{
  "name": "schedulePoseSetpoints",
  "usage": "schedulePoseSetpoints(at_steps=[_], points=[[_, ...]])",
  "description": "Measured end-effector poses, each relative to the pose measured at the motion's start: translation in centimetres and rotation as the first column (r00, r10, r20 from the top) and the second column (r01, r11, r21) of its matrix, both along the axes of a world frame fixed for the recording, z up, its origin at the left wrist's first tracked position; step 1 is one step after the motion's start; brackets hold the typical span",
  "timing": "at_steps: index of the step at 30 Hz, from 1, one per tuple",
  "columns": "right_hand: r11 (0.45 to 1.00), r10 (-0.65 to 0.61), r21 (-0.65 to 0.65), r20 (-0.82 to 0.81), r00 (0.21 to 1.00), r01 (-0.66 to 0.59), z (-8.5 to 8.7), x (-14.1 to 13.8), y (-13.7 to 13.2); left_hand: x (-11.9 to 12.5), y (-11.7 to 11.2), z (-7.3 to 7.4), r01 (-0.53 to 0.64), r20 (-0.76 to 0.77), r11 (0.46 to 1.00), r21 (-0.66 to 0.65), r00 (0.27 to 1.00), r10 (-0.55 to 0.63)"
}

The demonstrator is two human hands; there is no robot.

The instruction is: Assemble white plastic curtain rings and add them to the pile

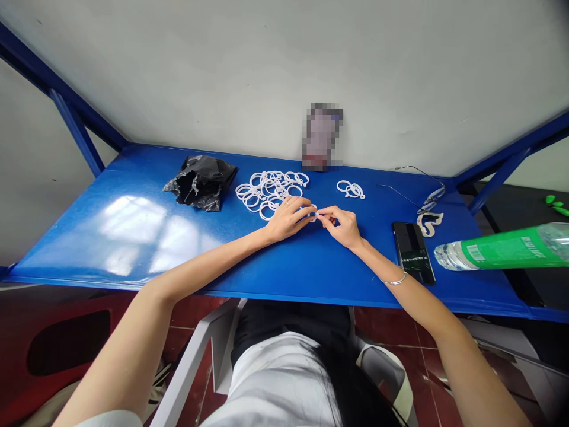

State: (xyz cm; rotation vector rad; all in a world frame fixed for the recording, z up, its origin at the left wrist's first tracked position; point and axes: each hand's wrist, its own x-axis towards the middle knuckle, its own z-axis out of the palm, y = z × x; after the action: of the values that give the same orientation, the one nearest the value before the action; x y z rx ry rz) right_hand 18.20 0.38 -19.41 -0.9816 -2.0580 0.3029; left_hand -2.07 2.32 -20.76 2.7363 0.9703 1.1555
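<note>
Between my two hands is a white plastic ring (313,218) that looks like a curtain ring, partly covered by my fingers. My left hand (288,219) is closed on its left side. With thumb and forefinger, my right hand (343,226) pinches the ring's right edge, where small details are hidden. A pile of similar white rings (262,191) with small eyelets lies just behind and left of my left hand. A few more rings (351,189) lie apart, behind my right hand and to its right.
On the blue table (267,270) a crumpled black plastic bag (208,178) lies at left. A pixelated upright object (322,136) leans against the wall. To the right are eyeglasses (433,196), a pale hair clip (430,224), a phone (412,252) and a green-labelled bottle (507,249).
</note>
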Motion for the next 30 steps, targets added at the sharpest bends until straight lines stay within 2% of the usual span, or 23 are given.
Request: schedulePoseSetpoints(at_steps=[12, 23, 30], points=[[0.999, 0.031, -0.025, -0.017, 0.999, -0.031, 0.1, -0.1, 0.02, -0.07, 0.03, -0.06, 0.037, 0.015, 0.998, 0.043, 0.999, -0.038], [0.997, 0.051, -0.056, -0.007, 0.999, -0.051, -0.16, -0.11, 0.11, -0.14, -0.25, 0.47, 0.087, 0.026, 0.995, -0.058, 0.996, -0.085], [0.999, 0.028, -0.025, 0.042, 0.999, -0.027, -0.24, -0.13, 0.13, -0.13, -0.12, 0.27, 0.117, 0.059, 0.993, -0.026, 0.992, -0.115]])
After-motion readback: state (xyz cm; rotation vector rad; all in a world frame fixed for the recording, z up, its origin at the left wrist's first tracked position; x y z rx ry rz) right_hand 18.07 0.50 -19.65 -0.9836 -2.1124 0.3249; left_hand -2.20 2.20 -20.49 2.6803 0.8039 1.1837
